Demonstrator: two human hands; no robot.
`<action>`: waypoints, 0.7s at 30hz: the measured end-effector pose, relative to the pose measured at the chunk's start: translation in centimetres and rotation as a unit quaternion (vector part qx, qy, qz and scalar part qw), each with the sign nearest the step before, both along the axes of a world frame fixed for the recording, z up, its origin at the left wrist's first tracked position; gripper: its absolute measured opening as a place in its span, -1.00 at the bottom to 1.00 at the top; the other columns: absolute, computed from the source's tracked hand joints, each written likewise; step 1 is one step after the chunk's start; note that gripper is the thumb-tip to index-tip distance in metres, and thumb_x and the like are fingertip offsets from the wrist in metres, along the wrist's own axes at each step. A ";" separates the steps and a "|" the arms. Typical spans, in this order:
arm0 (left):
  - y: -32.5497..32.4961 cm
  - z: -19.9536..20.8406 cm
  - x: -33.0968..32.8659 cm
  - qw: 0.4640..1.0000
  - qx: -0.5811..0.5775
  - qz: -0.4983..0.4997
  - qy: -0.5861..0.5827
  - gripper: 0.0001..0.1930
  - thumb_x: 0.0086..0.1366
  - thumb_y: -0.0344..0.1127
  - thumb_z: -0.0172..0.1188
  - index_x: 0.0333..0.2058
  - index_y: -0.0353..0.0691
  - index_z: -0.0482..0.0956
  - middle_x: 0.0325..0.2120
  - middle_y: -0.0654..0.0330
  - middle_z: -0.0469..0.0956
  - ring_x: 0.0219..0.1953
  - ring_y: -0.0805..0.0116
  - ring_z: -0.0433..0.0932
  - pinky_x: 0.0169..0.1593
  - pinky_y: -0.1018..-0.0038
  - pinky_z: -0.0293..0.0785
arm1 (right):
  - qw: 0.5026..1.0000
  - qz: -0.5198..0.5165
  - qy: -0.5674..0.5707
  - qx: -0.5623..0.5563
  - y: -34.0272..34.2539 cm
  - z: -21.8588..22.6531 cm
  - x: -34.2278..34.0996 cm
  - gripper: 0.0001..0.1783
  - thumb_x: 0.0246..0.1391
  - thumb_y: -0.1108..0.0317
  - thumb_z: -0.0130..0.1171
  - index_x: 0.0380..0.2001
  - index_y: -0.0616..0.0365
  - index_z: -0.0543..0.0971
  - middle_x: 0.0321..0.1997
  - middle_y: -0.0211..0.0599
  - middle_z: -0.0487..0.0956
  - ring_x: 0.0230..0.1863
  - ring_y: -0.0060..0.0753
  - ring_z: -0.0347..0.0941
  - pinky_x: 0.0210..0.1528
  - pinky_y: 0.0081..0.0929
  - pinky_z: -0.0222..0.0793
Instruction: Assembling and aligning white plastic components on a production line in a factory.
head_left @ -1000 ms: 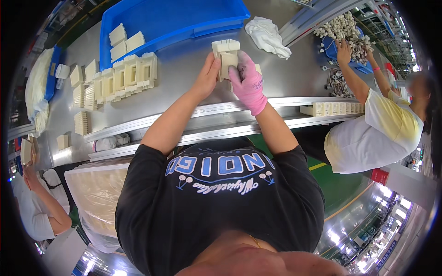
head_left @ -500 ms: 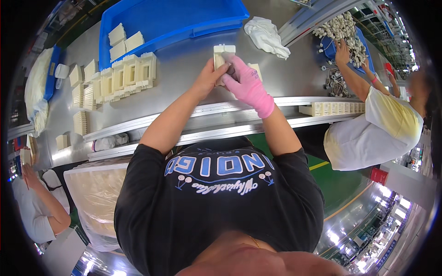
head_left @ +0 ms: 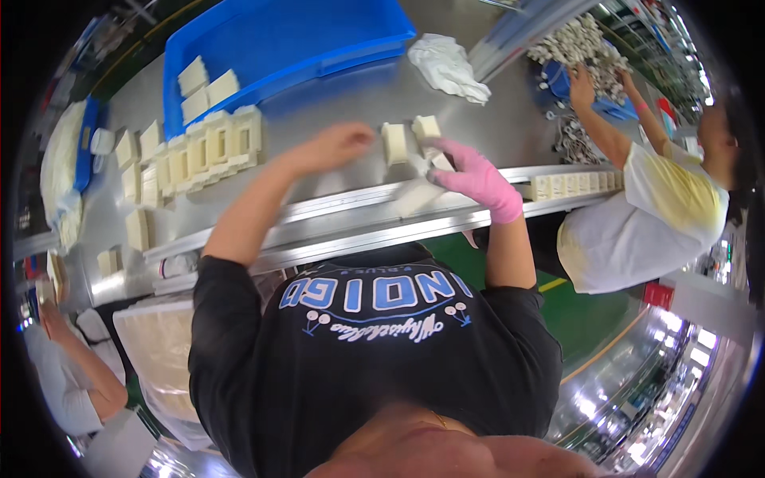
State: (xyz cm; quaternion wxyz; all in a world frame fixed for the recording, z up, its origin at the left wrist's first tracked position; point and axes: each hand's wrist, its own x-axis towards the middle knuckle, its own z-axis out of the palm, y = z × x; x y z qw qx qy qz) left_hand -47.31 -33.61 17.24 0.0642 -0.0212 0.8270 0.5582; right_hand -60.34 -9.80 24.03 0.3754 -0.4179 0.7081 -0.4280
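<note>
My bare left hand (head_left: 347, 145) is over the table, left of the cream plastic housings, smeared by motion; nothing shows clearly in it. A cream housing (head_left: 395, 144) stands upright on the metal table, with a second housing (head_left: 426, 127) just right of it. My right hand (head_left: 476, 182), in a pink glove with greyish fingertips, is at the table's front edge with thumb and fingers apart. Between them shows a cream piece (head_left: 441, 162), partly hidden by the hand. Below the thumb, a blurred cream piece (head_left: 417, 196) is over the metal rail.
A row of cream housings (head_left: 209, 151) stands left, beside a blue tray (head_left: 319, 60) holding several ribbed pieces. A white cloth (head_left: 448, 68) lies at the back. To the right, a co-worker's hands (head_left: 582, 88) reach into a heap of white connectors (head_left: 586, 44). Metal rails (head_left: 319, 231) run along the front.
My hands have moved apart, the left leftward and the right down to the right. The housing they held together is out of the left hand. Cream pieces now show between them.
</note>
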 end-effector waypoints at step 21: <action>-12.2 -2.3 5.6 0.853 -0.520 -0.014 0.042 -0.79 -0.07 -0.45 0.04 -0.37 -0.13 0.45 -0.29 0.07 0.46 -0.18 0.13 0.41 -0.11 0.32 0.29 | 0.865 -0.093 0.356 0.341 -6.5 -10.3 -5.4 -0.56 -0.18 0.21 0.03 -0.19 0.16 0.29 -0.25 -0.13 0.49 -0.19 -0.13 0.43 -0.18 -0.29 0.32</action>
